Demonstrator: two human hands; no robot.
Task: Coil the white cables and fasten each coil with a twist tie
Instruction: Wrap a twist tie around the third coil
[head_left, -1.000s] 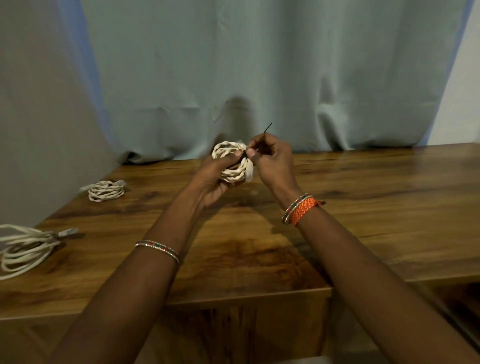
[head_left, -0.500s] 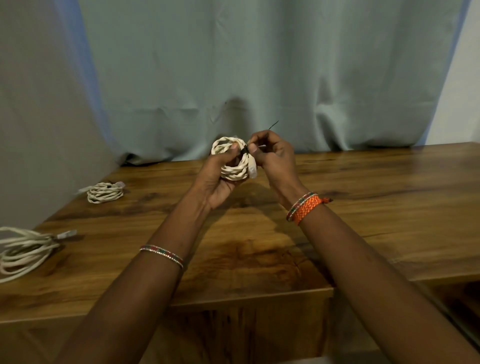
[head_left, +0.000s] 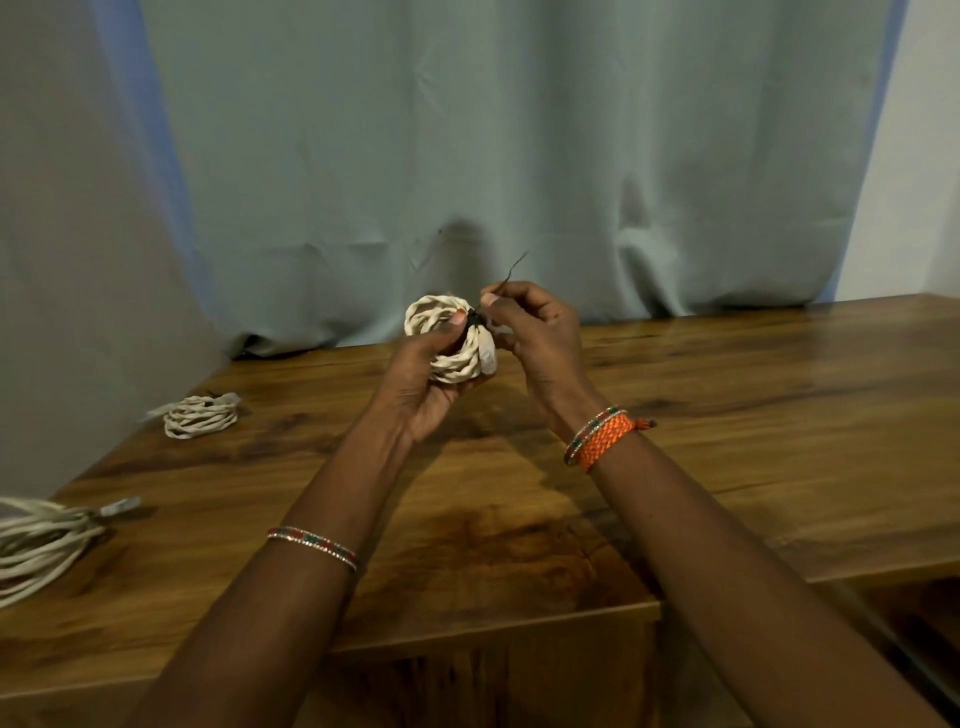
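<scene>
Change: since the earlier frames your right hand (head_left: 540, 332) has rolled a little at the wrist and the black twist tie (head_left: 511, 270) tail has swung with it; the coil in hand (head_left: 447, 338) has hardly shifted.
Left hand (head_left: 421, 384): you cradle the coil from below with the fingers curled under it and the thumb pressed on top beside the tie, probably to keep the loops from springing apart while the tie goes tight.
Right hand: your thumb and forefinger pinch the tie just where it crosses the bundle; one thin end sticks up free toward the curtain (head_left: 519, 156).
Where the work is: the coil is held in the air above the table (head_left: 727, 415), over its back edge and near the middle.
Step, as I judge it: you are twisting the tie shut on this coil.
Other cables: a finished coil (head_left: 200, 415) lies near the back left corner; a loose cable (head_left: 41, 540) lies at the left edge, not yet coiled tight.
Open room: the whole right half of the table is bare wood, and the front edge below your forearms is free, so you could set this coil down on either side without touching the others.
</scene>
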